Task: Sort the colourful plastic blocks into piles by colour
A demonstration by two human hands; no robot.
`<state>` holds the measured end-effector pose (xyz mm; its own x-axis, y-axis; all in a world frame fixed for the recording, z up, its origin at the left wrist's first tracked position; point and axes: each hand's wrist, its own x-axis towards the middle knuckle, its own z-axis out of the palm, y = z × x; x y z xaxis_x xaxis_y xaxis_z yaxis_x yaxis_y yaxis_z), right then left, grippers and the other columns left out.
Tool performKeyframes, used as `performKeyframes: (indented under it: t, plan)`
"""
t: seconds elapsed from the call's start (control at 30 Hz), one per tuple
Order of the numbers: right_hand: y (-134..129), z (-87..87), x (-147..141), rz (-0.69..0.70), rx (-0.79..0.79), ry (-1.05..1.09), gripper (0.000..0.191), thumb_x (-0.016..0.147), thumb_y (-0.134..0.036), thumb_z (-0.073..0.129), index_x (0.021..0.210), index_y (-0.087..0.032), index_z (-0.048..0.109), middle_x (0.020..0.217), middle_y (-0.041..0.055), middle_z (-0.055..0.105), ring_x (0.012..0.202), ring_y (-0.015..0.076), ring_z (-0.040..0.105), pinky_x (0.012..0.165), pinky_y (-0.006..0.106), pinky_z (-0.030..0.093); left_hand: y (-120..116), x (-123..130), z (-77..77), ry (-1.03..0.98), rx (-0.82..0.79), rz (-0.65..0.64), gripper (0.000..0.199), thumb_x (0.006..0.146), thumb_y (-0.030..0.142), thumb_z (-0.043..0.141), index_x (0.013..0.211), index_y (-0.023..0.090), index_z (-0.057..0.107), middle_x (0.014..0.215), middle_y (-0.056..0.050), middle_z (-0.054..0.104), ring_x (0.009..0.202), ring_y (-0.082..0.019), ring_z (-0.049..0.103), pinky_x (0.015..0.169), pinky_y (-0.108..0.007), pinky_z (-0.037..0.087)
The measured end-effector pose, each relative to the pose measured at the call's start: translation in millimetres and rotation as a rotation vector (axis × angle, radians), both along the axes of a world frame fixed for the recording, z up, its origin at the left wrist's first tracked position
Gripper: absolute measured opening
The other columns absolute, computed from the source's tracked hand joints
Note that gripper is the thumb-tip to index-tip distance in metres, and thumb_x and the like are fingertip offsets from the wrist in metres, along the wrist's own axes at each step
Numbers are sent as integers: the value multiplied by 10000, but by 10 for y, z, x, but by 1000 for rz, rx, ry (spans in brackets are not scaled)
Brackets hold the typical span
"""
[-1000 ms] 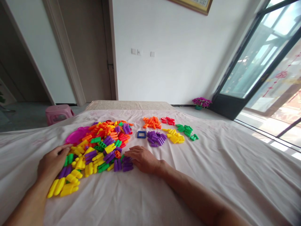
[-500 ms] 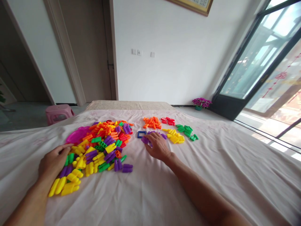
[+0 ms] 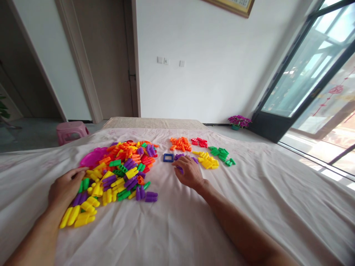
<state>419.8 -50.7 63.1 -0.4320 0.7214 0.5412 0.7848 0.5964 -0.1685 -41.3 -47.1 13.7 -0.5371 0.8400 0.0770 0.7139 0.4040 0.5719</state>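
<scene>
A mixed heap of yellow, purple, green, orange and red plastic pieces point(image 3: 119, 173) lies on the pale cloth at the left. My left hand point(image 3: 65, 186) rests at the heap's left edge, fingertips by a magenta dish point(image 3: 93, 157); what its curled fingers hold, if anything, is hidden. My right hand point(image 3: 188, 171) is over a small purple group point(image 3: 179, 156), its fingers bent down and partly hiding the pieces. Just left of it lies a blue square frame point(image 3: 168, 157). Beyond and to the right are separate orange point(image 3: 180, 144), red point(image 3: 199, 142), yellow point(image 3: 208, 161) and green point(image 3: 219, 153) groups.
The cloth-covered surface point(image 3: 172, 232) has wrinkles along its front. A beige cover point(image 3: 155, 123) lies at its far edge. Behind on the floor stand a pink stool point(image 3: 72, 132) and a pot of magenta flowers point(image 3: 239, 122). A glass door is at the right.
My right hand has shifted slightly right, away from the blue frame, and the purple pieces at its fingertips are less visible. My left hand stays beside the heap. The view has moved slightly.
</scene>
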Motion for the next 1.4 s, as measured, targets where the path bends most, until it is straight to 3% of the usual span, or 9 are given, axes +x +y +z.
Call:
performKeyframes:
  t: [0.17,0.27,0.47,0.57,0.87,1.0,1.1,1.23,1.4]
  plan:
    - [-269,-51,-422,319,-146,-78,284,865,-431,650,1056,-226,698,929,51,673,854,196,570,768,326,399,-7,5,-3,13,14,-8,534,866,580,418,1174,253,707,1109,-98,727,890,-283,648,717,-347,469]
    - [-357,-121,-578,370,-183,-155,435,810,-583,681,1078,-240,694,950,47,673,865,198,566,773,329,380,-5,9,-21,36,27,1,529,885,573,400,1162,245,711,1090,-93,730,899,-296,657,711,-360,469]
    - [-343,-183,-594,384,-157,-181,357,882,-504,643,1107,-228,659,964,39,674,892,183,566,781,314,368,1,-1,-44,41,46,1,537,889,575,396,1158,235,713,1100,-99,730,938,-316,665,728,-372,484]
    - [-240,-138,-466,276,-82,-112,334,935,-478,576,1130,-216,649,973,61,675,894,195,560,783,325,372,0,-2,-27,36,20,0,558,881,585,388,1180,235,703,1153,-104,719,987,-328,657,772,-385,492]
    - [221,-63,299,-323,114,62,280,916,-432,588,1098,-244,689,1005,77,686,960,255,542,852,370,383,-3,-3,-6,27,-11,0,574,869,605,379,1182,244,698,1162,-105,717,966,-311,658,743,-352,488]
    - [285,-105,419,-417,124,103,279,901,-405,598,1105,-245,699,1019,76,695,989,265,540,863,384,385,-4,1,-7,19,1,-2,552,872,588,398,1187,249,699,1141,-100,724,934,-305,658,723,-349,480]
    - [217,-91,286,-307,107,123,237,911,-336,587,1100,-251,702,1052,66,698,1004,256,544,881,389,395,-3,3,1,24,-4,-7,550,867,592,406,1184,254,701,1120,-93,732,905,-290,660,712,-334,481]
    - [0,-73,-100,54,-9,103,202,938,-284,551,1069,-237,698,1044,63,705,965,219,582,875,372,432,-9,11,19,22,-1,-7,554,867,588,405,1189,247,700,1127,-106,727,917,-294,655,726,-341,477]
    - [-237,-140,-558,357,-141,-27,342,956,-297,544,1288,-232,592,1258,67,654,1156,224,550,973,380,419,-21,28,20,-1,3,-10,539,881,573,396,1192,248,694,1168,-100,711,970,-313,647,754,-369,473]
